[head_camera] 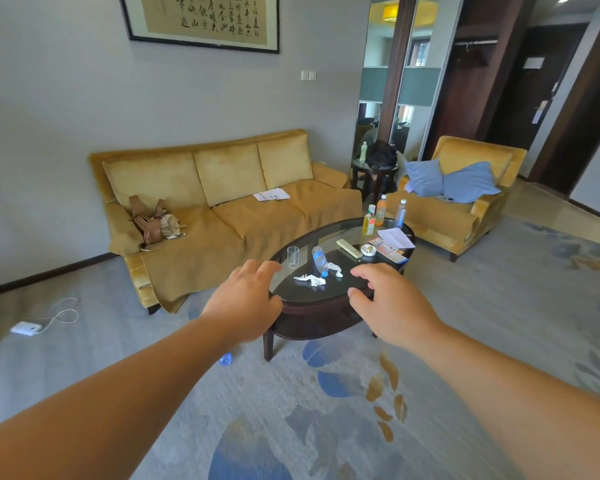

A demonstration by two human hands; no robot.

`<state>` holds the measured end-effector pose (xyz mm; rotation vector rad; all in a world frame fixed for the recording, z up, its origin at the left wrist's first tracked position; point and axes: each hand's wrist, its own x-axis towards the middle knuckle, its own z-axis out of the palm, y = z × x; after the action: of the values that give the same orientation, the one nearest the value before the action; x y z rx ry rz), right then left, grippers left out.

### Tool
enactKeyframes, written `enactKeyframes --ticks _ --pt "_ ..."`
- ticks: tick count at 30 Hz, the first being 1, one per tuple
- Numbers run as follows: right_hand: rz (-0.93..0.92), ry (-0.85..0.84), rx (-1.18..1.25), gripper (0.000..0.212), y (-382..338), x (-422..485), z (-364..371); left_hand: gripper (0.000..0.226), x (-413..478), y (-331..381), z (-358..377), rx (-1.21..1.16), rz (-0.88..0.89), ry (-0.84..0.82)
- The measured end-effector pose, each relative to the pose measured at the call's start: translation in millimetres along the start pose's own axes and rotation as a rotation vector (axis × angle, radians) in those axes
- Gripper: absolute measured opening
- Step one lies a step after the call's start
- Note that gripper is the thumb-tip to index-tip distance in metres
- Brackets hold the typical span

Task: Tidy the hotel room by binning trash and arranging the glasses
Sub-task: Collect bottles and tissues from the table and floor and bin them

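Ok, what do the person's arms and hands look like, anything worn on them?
The left hand and right hand are bare: no gloves, and no ring, watch or bracelet shows. The left forearm and right forearm are uncovered to the picture's edge; no sleeve is in view.

The top edge crops the black-framed calligraphy picture (pixel 201 19), the left hand (pixel 246 299) covers part of the oval glass-topped counter (pixel 312 304), and the left forearm (pixel 153 372) half hides a small blue object (pixel 225 359).
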<state>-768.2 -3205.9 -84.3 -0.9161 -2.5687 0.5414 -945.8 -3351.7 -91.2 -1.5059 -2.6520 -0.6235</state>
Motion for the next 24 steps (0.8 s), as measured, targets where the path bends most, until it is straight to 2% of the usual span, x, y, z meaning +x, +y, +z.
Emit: enactKeyframes --ticks 8,15,24 --pt "0.003 -0.015 0.007 0.042 42.5 67.0 7.8 0.052 74.1 5.5 29.6 0.004 0.002 -0.026" --pt "0.021 0.010 -0.046 0.042 61.0 155.4 10.1 0.052 170.3 -7.1 41.7 -0.020 0.050 0.025" --pt "0.065 0.031 -0.070 0.040 81.9 266.4 26.2 0.051 285.4 -30.3 73.2 -0.037 0.093 -0.059"
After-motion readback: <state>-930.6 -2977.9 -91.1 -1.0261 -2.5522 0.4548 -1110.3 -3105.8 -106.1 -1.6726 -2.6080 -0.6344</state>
